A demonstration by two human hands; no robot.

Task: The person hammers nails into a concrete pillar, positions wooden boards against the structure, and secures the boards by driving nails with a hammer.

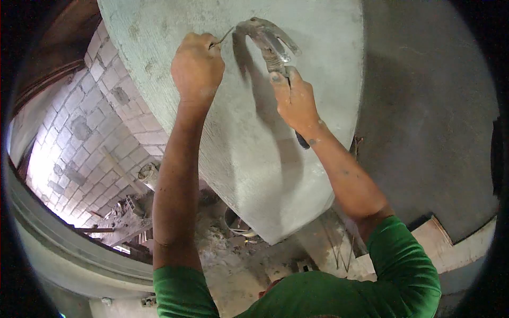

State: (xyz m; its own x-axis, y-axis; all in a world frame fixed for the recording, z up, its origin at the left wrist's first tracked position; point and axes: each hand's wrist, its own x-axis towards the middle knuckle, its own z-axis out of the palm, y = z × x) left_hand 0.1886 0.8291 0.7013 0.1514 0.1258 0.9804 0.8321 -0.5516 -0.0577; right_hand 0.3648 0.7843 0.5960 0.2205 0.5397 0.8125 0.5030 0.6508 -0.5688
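Observation:
My left hand (197,66) is closed around a thin nail (227,35) that sticks out past the fingers toward the hammer head. It is held close against a pale, plastered concrete surface (238,138). My right hand (295,103) grips a worn claw hammer (270,42) by its handle, high up near the head. The dark end of the handle shows below the wrist. The hammer head sits just right of the nail tip, and its shadow falls on the plaster. Whether the nail touches the surface I cannot tell.
A block wall (101,132) stands at the left beyond the plaster's edge. Below lie rubble and a dark bucket (236,221) on the dusty floor. A dark grey wall (424,116) is on the right. Loose bent wire (342,252) shows under the plaster's lower edge.

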